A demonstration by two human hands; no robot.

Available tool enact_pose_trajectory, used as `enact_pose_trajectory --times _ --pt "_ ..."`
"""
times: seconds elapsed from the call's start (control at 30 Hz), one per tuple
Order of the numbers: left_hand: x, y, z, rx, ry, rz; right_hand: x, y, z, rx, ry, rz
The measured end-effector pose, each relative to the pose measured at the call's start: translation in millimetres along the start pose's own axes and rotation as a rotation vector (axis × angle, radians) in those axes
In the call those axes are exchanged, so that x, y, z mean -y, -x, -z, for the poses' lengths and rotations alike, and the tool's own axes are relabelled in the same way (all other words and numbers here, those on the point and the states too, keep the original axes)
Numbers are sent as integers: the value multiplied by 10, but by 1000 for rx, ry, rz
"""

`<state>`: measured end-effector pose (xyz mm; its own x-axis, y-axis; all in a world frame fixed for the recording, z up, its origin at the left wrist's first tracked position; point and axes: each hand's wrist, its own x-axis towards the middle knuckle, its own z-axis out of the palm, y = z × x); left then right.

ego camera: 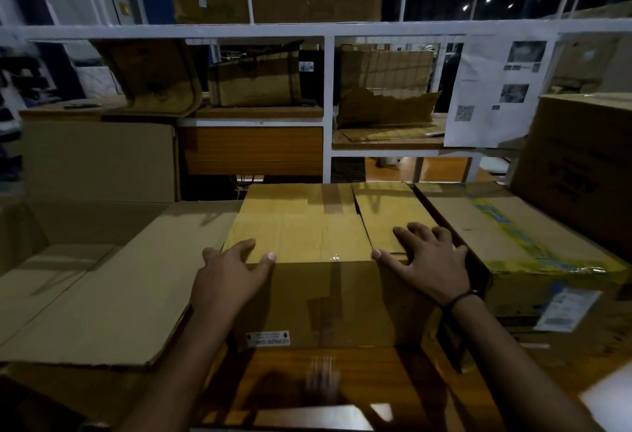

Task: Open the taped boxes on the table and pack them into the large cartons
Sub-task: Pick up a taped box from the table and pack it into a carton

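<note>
From the head camera, a mid-sized brown cardboard box sits in the middle of the brown wooden worktop, squarely in front of the person and between both arms. The left grip, a bare hand, rests on the box's near left corner. Its thumb lies along the near top edge and its relaxed fingers reach over the top and left side, holding nothing. The right grip, with a thin black wristband, lies flat on the near right part of the lid. Its fingers are spread, it presses rather than clasps, and its thumb tip touches the near edge. A strip of brown packing tape runs from the far edge of the lid to the near one and on down the near face. Just right of it a dark seam runs the same way, between the two grips. The right thumb is the nearer to the seam's near end, so that grip looks better placed to lift a flap. I cannot tell whether the tape is already cut through. To the left, touching the box, lies the wide flap of a large open brown carton; the left grip is nearer to it. On the right stands a cardboard box bound with blue and yellow tape, and beyond is a white metal shelf frame.
</note>
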<state>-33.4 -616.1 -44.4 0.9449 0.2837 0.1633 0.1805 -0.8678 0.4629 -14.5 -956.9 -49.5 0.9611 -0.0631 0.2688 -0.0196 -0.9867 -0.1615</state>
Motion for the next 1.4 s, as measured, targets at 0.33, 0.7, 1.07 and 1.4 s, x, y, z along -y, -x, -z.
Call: enact_pose_trajectory --times 0.33,0.7,1.07,1.4 --pt "-524 -224 -125 205 -390 -352 447 131 34 9 -54 159" --pt "-850 -617 -521 250 -292 -425 1021 230 -108 8 -94 336" --pt "-824 -614 -559 199 -272 -424 -15 -332 339 -169 139 -16" --pt "-813 -623 -565 194 -285 -436 -610 -293 130 -45 145 -219"
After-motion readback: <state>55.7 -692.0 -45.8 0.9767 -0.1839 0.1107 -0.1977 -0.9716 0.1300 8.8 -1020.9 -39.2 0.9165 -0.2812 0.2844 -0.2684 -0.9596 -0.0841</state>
